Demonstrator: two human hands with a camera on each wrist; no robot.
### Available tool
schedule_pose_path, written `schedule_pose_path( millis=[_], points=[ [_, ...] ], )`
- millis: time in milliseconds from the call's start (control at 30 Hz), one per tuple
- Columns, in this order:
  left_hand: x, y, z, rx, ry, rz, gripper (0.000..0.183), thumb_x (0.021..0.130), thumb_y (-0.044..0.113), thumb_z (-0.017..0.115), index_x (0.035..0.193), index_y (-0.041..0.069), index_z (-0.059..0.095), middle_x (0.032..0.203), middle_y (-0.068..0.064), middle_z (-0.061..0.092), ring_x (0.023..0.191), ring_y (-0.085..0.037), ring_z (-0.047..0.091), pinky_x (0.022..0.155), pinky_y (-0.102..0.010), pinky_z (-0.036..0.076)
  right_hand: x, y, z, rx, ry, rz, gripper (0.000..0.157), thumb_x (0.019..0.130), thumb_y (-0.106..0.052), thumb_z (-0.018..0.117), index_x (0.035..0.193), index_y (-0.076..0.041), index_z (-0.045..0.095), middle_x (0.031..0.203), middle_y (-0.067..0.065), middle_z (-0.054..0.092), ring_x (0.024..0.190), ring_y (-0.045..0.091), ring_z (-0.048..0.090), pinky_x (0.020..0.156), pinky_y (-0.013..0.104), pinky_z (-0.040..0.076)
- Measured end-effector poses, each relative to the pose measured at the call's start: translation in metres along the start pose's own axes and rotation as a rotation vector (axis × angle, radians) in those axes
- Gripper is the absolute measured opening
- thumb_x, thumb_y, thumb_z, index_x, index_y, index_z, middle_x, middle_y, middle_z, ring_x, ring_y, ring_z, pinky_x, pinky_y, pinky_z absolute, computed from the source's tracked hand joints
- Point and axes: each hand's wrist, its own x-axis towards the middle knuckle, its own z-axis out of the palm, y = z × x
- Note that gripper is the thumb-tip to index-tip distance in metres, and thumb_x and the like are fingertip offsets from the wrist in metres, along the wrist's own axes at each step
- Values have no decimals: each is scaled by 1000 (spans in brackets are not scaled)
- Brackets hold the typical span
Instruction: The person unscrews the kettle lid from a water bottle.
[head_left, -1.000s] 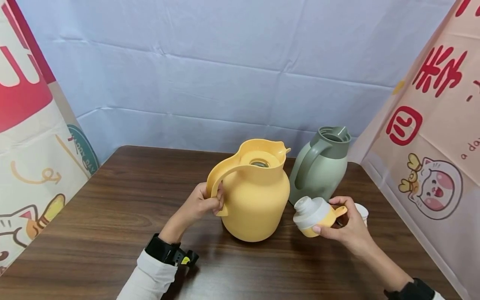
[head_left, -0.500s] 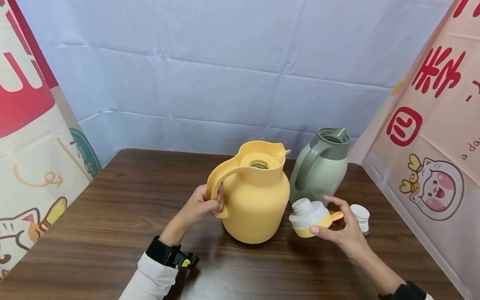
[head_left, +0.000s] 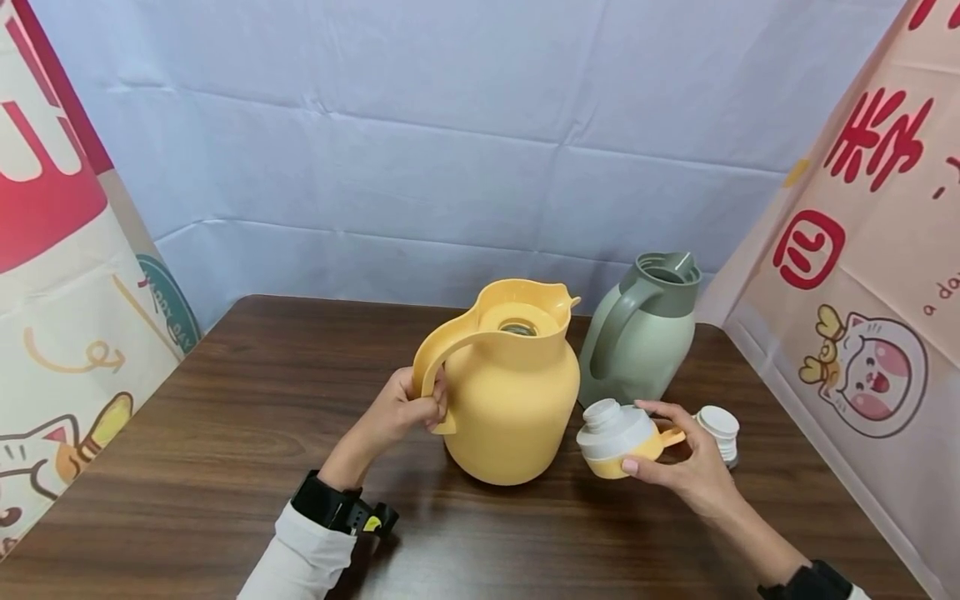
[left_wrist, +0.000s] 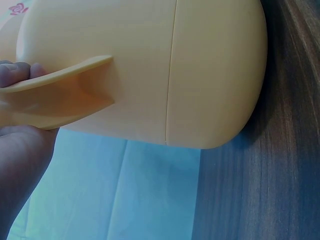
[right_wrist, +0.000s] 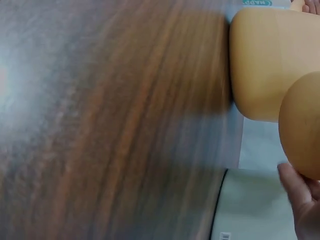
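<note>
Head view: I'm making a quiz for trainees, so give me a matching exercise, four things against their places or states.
Things:
1. yellow jug
2. green jug
3. yellow-and-white lid
4. white stopper

Places or states:
A. held in the right hand
B. handle gripped by the left hand
C. back right, untouched
D. on the table beyond the right hand

Pairs: 1-B, 2-C, 3-A, 4-D
</note>
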Motion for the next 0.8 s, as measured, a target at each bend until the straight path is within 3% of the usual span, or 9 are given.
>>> schedule_pose_path(
  millis=[100,200,333,467,667,800],
  points=[
    [0,0,0,-3,-1,-3,5,78,-10,40,80,-5,39,61,-11,40,49,-26,36,45,-39,32,-1,3,1,-34,10,-2,68,60,0,79,121,-5,51,104,-3,57,95,13,52,73,22,42],
    [0,0,0,-7,-1,-3,5,78,-10,40,80,-6,39,61,-11,40,49,-27,35,45,-38,32,-1,7,2,2,-15,-3,67,59,4,78,119,-1,47,104,-3,59,94,13,55,72,20,46],
    [0,0,0,-5,5,0,6,78,-10,40,80,-5,40,61,-11,40,49,-29,34,45,-38,32,-2,11,5,28,-59,27,65,60,5,78,112,2,40,102,6,60,88,16,59,65,22,52],
    [0,0,0,-4,8,-1,6,78,-10,39,80,-4,40,61,-11,40,49,-26,35,45,-36,33,-2,14,8,-68,-70,69,68,60,-5,82,109,0,35,106,14,52,91,16,55,72,20,47],
    [0,-1,0,-26,-8,-2,7,79,-12,38,80,-5,39,61,-12,38,49,-25,34,45,-40,30,-3,18,9,-158,-111,50,86,61,-14,82,129,-3,30,115,12,46,99,15,43,79,26,36],
    [0,-1,0,-25,-3,-5,6,78,-11,39,79,-5,38,61,-11,38,50,-24,34,45,-41,29,-2,18,8,-162,-130,36,89,62,-15,82,135,-7,32,116,9,48,95,15,47,76,26,39]
  ],
)
